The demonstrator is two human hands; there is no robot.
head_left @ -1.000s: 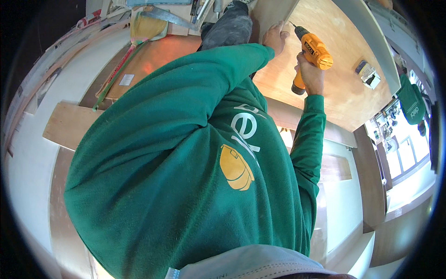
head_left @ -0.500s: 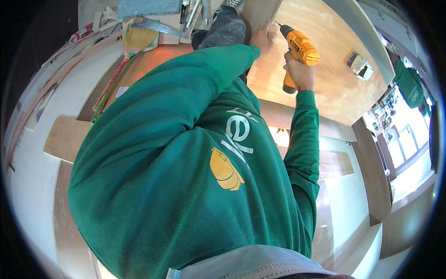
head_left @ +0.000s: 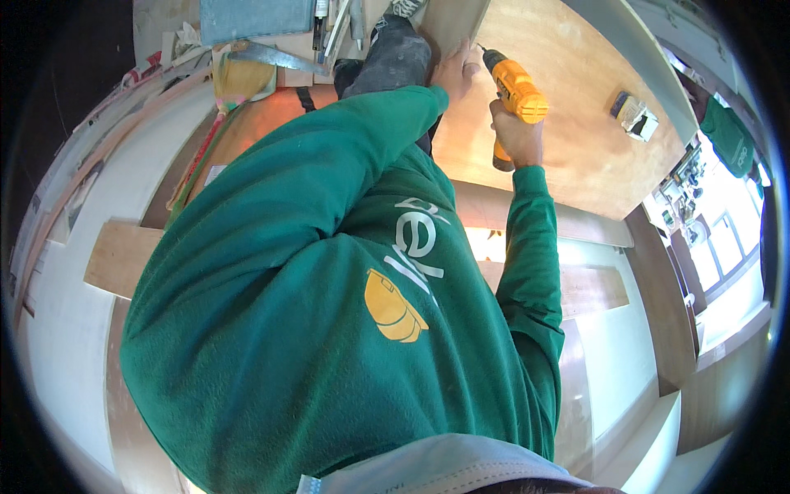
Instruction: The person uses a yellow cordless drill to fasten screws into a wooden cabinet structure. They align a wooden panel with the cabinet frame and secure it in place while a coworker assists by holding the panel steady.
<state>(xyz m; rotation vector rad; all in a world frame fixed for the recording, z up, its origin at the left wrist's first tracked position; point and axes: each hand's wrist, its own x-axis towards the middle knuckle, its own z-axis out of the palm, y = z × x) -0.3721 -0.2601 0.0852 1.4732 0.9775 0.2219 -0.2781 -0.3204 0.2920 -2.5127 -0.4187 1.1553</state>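
Observation:
My right hand (head_left: 518,138) is wrapped round the handle of an orange-and-black cordless drill (head_left: 518,89). The drill's bit points up and left, with its tip close to the fingers of my left hand (head_left: 454,74). That left hand lies at the edge where an upright board (head_left: 455,29) meets the wide plywood panel (head_left: 559,49). Its fingers look stretched out with the thumb apart; whether a small screw is between them is too small to tell.
On the panel lies a small opened box (head_left: 636,117). A handsaw (head_left: 276,56), a broom (head_left: 239,78) and a blue-grey flat case (head_left: 257,18) are at the upper left. A wooden strip (head_left: 123,257) lies on the left. Another person's green sleeve or shirt (head_left: 726,138) shows at the far right.
The drill and my right hand have shifted slightly left, bringing the bit nearer my left hand. The left hand has moved a little left too, and the whole view has shifted slightly.

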